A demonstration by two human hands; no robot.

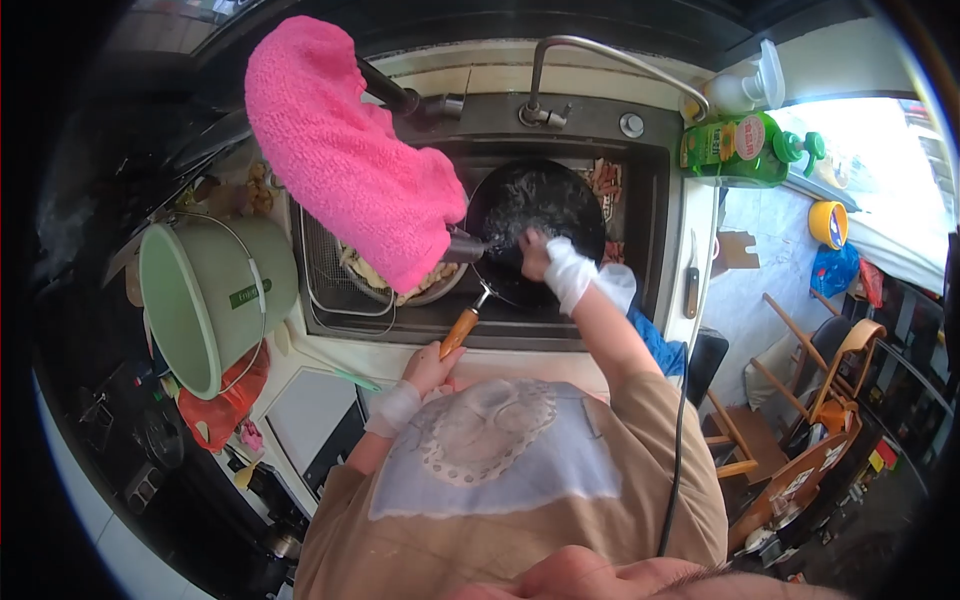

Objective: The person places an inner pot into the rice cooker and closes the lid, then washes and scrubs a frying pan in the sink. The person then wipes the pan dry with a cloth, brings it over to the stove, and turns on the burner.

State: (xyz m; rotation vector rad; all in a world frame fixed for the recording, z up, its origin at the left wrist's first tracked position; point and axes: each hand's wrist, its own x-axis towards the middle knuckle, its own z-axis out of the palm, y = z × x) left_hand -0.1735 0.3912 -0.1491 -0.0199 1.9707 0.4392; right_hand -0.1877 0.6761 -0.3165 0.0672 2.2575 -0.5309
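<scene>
A dark wok sits in the sink, with water running into it from a tap spout. My left hand is wrapped round the wok's wooden handle. Inside the wok is my right hand, its fingers down at the wet surface; whether they hold anything is hidden. White wraps cover both wrists. A pink cloth drapes over the tap, above a bowl of food and a wire basket in the sink's left part.
A green bucket stands left of the sink. On the right are a green pump bottle and a knife on the counter edge. A thin curved faucet arches behind the sink. Wooden chairs stand further right.
</scene>
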